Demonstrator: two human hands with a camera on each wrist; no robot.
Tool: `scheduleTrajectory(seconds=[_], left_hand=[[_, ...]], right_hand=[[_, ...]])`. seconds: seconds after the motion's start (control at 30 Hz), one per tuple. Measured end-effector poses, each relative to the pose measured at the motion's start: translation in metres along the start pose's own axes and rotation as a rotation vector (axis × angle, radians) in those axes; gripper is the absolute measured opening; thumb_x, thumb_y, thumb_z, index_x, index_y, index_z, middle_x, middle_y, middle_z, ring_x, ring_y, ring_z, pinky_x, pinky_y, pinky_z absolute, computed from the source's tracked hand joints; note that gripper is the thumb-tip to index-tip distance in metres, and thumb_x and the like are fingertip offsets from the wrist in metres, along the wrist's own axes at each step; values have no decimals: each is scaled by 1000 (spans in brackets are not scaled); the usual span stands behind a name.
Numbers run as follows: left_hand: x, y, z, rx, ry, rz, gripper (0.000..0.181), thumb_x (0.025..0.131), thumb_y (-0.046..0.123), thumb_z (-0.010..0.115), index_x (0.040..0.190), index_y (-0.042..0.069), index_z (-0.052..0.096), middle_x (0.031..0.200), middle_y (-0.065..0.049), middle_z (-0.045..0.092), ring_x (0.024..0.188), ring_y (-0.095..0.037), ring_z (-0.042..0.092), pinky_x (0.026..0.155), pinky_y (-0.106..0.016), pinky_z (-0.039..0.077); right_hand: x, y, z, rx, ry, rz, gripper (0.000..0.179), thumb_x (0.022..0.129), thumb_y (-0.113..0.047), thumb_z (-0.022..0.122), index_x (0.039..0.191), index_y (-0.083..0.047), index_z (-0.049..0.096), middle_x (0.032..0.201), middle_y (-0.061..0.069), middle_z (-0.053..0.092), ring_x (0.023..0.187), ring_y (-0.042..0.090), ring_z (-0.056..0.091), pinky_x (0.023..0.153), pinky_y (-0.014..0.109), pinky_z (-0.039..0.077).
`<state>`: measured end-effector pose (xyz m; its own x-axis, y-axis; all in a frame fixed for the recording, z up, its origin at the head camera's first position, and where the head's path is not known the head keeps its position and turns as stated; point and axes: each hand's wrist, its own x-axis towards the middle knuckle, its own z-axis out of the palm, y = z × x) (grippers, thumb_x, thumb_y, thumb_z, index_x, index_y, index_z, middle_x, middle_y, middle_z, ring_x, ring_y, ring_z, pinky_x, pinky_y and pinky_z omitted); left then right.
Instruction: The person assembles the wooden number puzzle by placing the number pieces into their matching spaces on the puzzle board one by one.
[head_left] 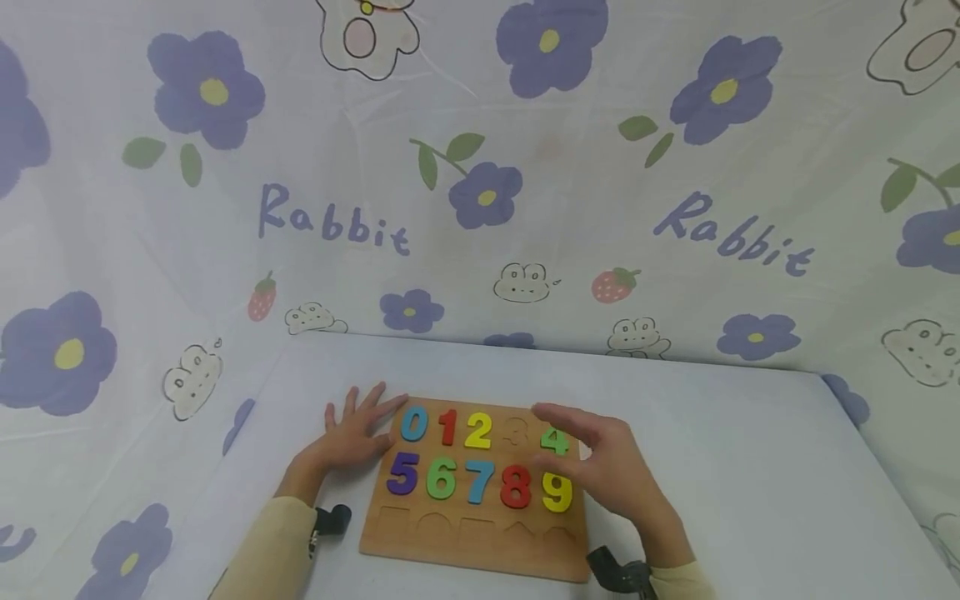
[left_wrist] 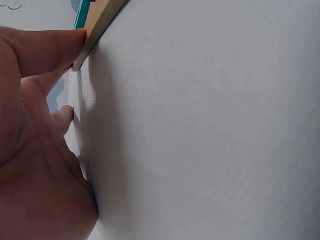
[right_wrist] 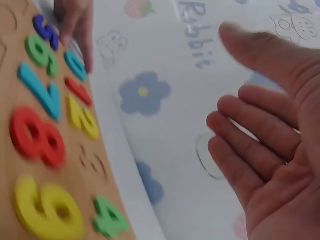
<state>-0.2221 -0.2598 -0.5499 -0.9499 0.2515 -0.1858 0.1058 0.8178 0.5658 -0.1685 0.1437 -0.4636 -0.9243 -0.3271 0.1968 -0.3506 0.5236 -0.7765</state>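
A wooden number puzzle board (head_left: 472,556) lies flat on the white table, with colourful digits in its two upper rows. The recess for the 3 (head_left: 515,432) holds no piece; the green 4 (head_left: 554,440) is partly covered by my right hand (head_left: 611,462). That hand hovers over the board's right side, fingers extended and thumb apart, and the right wrist view shows a bare palm. My left hand (head_left: 358,435) lies spread at the board's upper left corner, thumb and a finger touching its edge (left_wrist: 102,30), beside the blue 0 (head_left: 414,423).
Shaped recesses (head_left: 475,529) without pieces line the board's lowest row. Behind the white table (head_left: 735,450) hangs a cloth (head_left: 570,208) printed with flowers and rabbits. Dark wrist-worn devices (head_left: 618,573) sit close to the board's lower corners.
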Motion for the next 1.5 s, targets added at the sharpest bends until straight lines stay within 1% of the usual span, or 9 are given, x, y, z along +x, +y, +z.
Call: scheduleTrajectory(seconds=[0.1,0.23,0.33,0.47,0.9,1.07,1.17,1.27,1.5], left_hand=[[-1,0,0,0,2,3,65,107,26,63,169,28,44,185,-19,11,166,-58,-13,123,-84,-17],[-1,1,-1,0,2,-1,65,107,25,64,169,27,45,184,-19,12,166,-58,-12,123,-84,-16],[-2,3,-1,2,-1,-3,65,107,25,64,169,28,45,184,-19,12,166,-58,-12,123,-84,-16],[-2,3,-2,3,0,-5,64,107,25,64,168,28,46,184,-19,13,166,-58,-12,123,-84,-16],[-1,-1,0,-11,17,20,65,106,26,64,168,26,46,183,-22,13,165,-60,-12,122,-85,-17],[-2,-2,1,-27,30,31,65,105,29,65,167,28,47,183,-22,15,165,-61,-11,122,-85,-17],[-2,-3,2,-26,32,30,65,105,30,66,167,29,47,183,-21,16,165,-61,-10,121,-85,-19],[-2,-2,1,-32,24,30,66,104,27,67,167,29,48,183,-22,15,164,-62,-12,120,-85,-19],[-1,-4,4,-27,41,27,64,105,32,64,167,31,47,184,-18,15,166,-59,-11,122,-84,-19]], right_hand=[[-3,8,-23,5,-6,-18,61,90,-38,92,146,-21,72,146,-4,74,143,27,65,115,54,55],[-10,16,-53,-3,-19,-59,61,91,-31,92,147,-23,70,148,-2,72,144,22,64,116,26,51],[-16,24,-71,-32,-20,-92,62,90,-28,92,148,-24,70,149,-3,72,143,7,63,112,11,43],[-21,38,-88,-79,-24,-119,65,89,-26,94,149,-26,69,149,-3,72,139,-12,56,111,8,41],[-28,67,-99,-182,-17,-96,67,85,-37,95,147,-26,71,144,-3,75,134,-21,52,109,4,37],[-27,78,-93,-192,-22,-69,67,83,-38,96,145,-26,73,143,-4,76,136,-13,57,112,10,42],[-27,85,-88,-210,-29,-51,67,83,-35,97,144,-24,73,142,-4,76,138,5,66,115,32,52],[-25,91,-82,-215,-39,-45,66,83,-27,98,144,-23,73,143,-4,76,138,23,68,112,53,52],[-21,105,-70,-202,-69,-21,63,84,-19,97,143,-22,74,143,-3,76,139,32,68,112,59,54]])
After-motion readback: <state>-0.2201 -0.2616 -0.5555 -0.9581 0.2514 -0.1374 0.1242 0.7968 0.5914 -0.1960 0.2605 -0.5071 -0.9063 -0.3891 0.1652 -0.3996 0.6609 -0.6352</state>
